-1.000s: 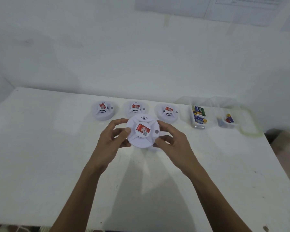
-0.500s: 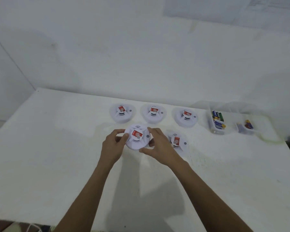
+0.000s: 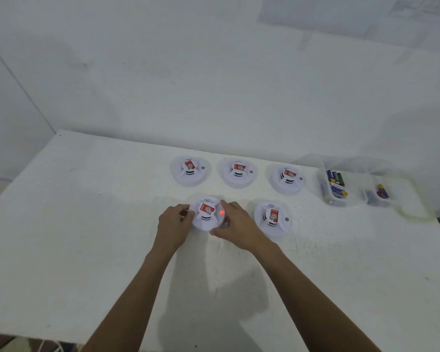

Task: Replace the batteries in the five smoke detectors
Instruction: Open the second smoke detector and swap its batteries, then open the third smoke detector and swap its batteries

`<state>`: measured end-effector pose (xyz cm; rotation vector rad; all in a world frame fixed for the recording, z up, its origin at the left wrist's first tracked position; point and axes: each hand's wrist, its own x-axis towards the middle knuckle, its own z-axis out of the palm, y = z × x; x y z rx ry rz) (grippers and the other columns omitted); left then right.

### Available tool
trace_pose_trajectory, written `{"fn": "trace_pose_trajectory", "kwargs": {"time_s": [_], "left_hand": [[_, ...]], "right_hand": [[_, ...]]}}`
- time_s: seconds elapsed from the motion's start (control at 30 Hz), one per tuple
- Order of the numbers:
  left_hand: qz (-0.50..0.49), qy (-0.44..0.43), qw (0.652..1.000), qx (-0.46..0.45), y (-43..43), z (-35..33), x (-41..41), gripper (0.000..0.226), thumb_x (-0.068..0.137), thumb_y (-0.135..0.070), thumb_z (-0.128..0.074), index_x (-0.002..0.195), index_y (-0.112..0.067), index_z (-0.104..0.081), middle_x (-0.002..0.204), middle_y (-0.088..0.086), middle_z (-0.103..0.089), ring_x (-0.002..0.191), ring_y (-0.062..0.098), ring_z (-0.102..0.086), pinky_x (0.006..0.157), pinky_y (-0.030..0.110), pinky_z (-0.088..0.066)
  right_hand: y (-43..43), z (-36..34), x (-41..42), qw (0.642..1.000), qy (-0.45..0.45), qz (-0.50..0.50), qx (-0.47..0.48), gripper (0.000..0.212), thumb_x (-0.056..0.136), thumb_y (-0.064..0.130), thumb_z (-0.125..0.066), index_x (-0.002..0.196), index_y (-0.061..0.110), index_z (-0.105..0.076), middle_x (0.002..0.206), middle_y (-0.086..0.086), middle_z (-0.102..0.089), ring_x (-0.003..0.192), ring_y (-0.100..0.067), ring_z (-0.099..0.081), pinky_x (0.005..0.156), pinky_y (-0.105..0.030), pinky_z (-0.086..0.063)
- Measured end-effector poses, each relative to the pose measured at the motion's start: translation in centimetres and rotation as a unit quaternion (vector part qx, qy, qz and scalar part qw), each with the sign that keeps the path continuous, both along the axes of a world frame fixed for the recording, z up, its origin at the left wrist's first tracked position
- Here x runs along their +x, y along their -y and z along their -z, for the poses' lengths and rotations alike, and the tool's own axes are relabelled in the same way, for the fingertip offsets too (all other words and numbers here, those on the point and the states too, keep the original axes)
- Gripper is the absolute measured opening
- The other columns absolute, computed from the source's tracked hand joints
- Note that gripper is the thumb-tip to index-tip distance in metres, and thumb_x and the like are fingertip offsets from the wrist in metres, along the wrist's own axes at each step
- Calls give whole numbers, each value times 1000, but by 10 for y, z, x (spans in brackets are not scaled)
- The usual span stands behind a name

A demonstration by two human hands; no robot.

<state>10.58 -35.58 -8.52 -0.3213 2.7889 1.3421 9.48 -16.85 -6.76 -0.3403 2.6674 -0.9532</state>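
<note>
Several round white smoke detectors with red labels lie on the white table (image 3: 87, 237). Three form a back row: left (image 3: 190, 170), middle (image 3: 238, 172) and right (image 3: 287, 179). A fourth detector (image 3: 271, 218) lies in front, to the right of my hands. The fifth detector (image 3: 206, 216) sits on the table with a small red light lit on its right side. My left hand (image 3: 173, 226) grips its left edge and my right hand (image 3: 235, 228) grips its right edge.
A clear plastic box (image 3: 325, 193) with several batteries stands at the back right, and a smaller clear box (image 3: 376, 196) with a few batteries beside it. A clear lid (image 3: 414, 212) lies under them near the table's right edge. A white wall rises behind.
My hands carried the detector down from in front of me and set it on the table, left of the fourth detector. Its red light now glows.
</note>
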Motion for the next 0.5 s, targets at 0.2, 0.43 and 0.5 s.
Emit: {"fn": "trace_pose_trajectory", "kwargs": {"time_s": [0.2,0.43,0.5], "left_hand": [[-35,-34,999,-24,-8,-8,3,29,92,-25,-57,120,-17,-61,118,9,-58,95,21,-61,81,28,-45],[6,-138,990,29,-52,-49,-4,19,94,-18,-54,110,-20,-66,111,1,-61,91,13,-61,82,30,-52],[48,-141,988,40,-73,-57,-12,20,94,-18,-54,109,-20,-66,107,-3,-64,88,8,-61,82,25,-51]], "right_hand": [[-5,-18,3,1000,-16,5,7,80,87,39,-63,150,14,-21,144,-5,-35,122,-21,-48,100,-36,-45],[-56,-57,0,990,-93,90,-63,49,89,33,-63,134,18,-50,119,-1,-59,92,-12,-59,86,-30,-52],[-79,-63,-5,986,-84,123,-74,45,89,31,-63,131,19,-53,116,-1,-60,91,-14,-61,83,-29,-52]]}}
